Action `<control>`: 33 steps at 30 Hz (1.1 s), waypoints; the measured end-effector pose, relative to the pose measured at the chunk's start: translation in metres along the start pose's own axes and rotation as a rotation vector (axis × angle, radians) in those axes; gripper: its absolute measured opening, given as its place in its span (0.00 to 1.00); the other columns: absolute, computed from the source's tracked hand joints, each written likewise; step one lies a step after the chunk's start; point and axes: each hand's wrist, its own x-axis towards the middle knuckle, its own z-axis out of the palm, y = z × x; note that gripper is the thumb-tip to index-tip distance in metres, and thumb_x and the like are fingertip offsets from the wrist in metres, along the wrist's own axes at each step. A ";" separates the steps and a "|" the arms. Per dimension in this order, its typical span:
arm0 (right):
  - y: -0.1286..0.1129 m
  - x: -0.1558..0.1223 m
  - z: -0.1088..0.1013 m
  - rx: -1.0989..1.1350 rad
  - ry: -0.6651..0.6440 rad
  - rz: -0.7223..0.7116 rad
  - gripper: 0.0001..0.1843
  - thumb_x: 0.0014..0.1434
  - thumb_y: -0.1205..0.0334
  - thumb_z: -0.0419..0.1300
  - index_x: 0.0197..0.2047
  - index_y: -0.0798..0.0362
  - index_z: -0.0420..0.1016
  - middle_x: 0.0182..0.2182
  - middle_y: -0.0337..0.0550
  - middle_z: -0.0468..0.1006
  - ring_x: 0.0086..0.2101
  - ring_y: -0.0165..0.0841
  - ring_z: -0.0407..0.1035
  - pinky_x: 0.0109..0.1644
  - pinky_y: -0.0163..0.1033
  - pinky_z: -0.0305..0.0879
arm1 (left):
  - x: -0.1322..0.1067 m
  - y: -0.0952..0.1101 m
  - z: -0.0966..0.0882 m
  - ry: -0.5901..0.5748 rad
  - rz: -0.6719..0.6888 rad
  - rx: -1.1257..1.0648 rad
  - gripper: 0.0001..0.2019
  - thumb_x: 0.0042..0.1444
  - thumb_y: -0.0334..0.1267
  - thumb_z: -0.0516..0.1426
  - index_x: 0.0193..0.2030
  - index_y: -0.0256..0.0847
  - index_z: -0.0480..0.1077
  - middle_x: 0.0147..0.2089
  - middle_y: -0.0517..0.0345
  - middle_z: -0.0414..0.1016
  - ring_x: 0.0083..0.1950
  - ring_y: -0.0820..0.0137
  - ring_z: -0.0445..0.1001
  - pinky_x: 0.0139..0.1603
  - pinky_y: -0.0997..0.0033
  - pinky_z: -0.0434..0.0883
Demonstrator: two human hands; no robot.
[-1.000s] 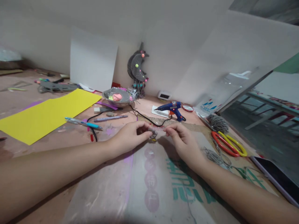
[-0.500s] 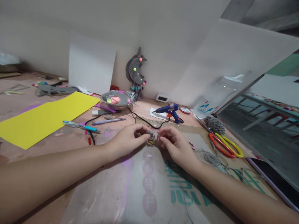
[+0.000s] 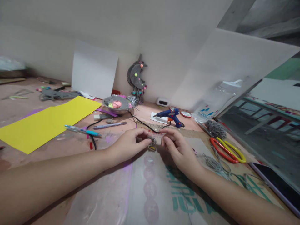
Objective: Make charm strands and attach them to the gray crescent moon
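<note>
- My left hand [image 3: 131, 142] pinches the small grey-yellow piece [image 3: 152, 145], mid-view.
- Right hand [image 3: 177, 149], at three o'clock, loosely curled; I can't tell whether it holds anything.
- Around the piece: black cord [image 3: 145, 124], twelve; glue gun [image 3: 172, 113], one; scissors [image 3: 228, 150], three; bowl [image 3: 117, 110], eleven.

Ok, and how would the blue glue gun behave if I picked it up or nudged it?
The glue gun should feel stiff, since its body looks like hard plastic. A nudge might tip it, as its barrel sits up above a slim handle. Lifting it may drag the black cord, which seems to run to it.
</note>
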 end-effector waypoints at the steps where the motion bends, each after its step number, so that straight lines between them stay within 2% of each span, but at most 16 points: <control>1: 0.000 0.000 0.000 -0.005 -0.016 -0.014 0.12 0.64 0.66 0.47 0.49 0.49 0.65 0.30 0.39 0.70 0.31 0.30 0.67 0.35 0.36 0.64 | 0.000 0.000 0.000 0.001 -0.003 -0.002 0.07 0.56 0.37 0.54 0.39 0.40 0.71 0.38 0.58 0.76 0.40 0.68 0.74 0.43 0.69 0.69; 5: 0.001 0.000 0.000 -0.004 -0.031 -0.033 0.12 0.62 0.70 0.49 0.47 0.49 0.65 0.36 0.42 0.71 0.37 0.32 0.68 0.42 0.38 0.65 | 0.000 0.002 -0.001 -0.003 0.000 -0.004 0.07 0.56 0.37 0.54 0.39 0.40 0.72 0.39 0.59 0.77 0.41 0.68 0.74 0.43 0.69 0.69; 11: 0.001 0.000 0.000 -0.029 -0.010 0.005 0.10 0.61 0.68 0.51 0.45 0.50 0.67 0.33 0.41 0.71 0.34 0.32 0.67 0.38 0.38 0.64 | 0.000 0.003 0.000 -0.001 -0.002 -0.003 0.07 0.56 0.36 0.54 0.38 0.39 0.72 0.38 0.58 0.76 0.40 0.69 0.74 0.43 0.70 0.68; 16: 0.000 -0.001 0.001 -0.045 0.018 0.020 0.12 0.65 0.64 0.46 0.49 0.50 0.65 0.38 0.44 0.73 0.36 0.33 0.68 0.38 0.37 0.63 | 0.000 0.005 0.001 0.001 -0.039 -0.022 0.07 0.55 0.36 0.54 0.38 0.38 0.71 0.37 0.57 0.76 0.39 0.69 0.74 0.41 0.71 0.69; 21: -0.001 0.000 0.000 -0.024 0.021 0.083 0.11 0.65 0.57 0.48 0.46 0.50 0.66 0.37 0.43 0.74 0.31 0.31 0.68 0.35 0.37 0.63 | -0.001 0.004 0.001 0.004 -0.038 -0.018 0.07 0.55 0.37 0.54 0.38 0.38 0.71 0.38 0.57 0.76 0.39 0.68 0.74 0.42 0.69 0.69; 25: -0.003 0.000 -0.001 -0.071 0.041 -0.022 0.13 0.63 0.63 0.50 0.51 0.50 0.66 0.41 0.46 0.73 0.37 0.33 0.67 0.43 0.40 0.64 | -0.001 0.002 0.001 0.007 -0.026 -0.019 0.07 0.55 0.37 0.54 0.39 0.38 0.71 0.38 0.57 0.76 0.39 0.68 0.74 0.42 0.69 0.69; 27: -0.004 0.000 0.000 -0.037 -0.015 -0.004 0.19 0.62 0.63 0.52 0.56 0.49 0.62 0.44 0.46 0.72 0.34 0.32 0.66 0.40 0.40 0.65 | -0.001 0.002 0.000 0.017 -0.002 -0.001 0.07 0.56 0.37 0.54 0.39 0.39 0.71 0.38 0.57 0.76 0.40 0.68 0.74 0.43 0.69 0.69; 30: -0.006 -0.001 0.004 0.114 -0.123 0.097 0.26 0.59 0.61 0.56 0.60 0.48 0.56 0.46 0.46 0.74 0.28 0.29 0.65 0.33 0.37 0.65 | -0.001 0.002 -0.001 0.026 0.038 0.002 0.08 0.57 0.36 0.53 0.40 0.40 0.71 0.39 0.58 0.76 0.42 0.69 0.74 0.44 0.70 0.69; 33: -0.007 -0.001 0.008 0.232 -0.192 0.165 0.28 0.56 0.61 0.60 0.59 0.48 0.57 0.43 0.44 0.76 0.32 0.30 0.69 0.35 0.37 0.66 | -0.002 0.004 -0.002 0.025 0.053 0.015 0.07 0.57 0.36 0.53 0.39 0.39 0.71 0.39 0.58 0.76 0.41 0.69 0.74 0.44 0.71 0.69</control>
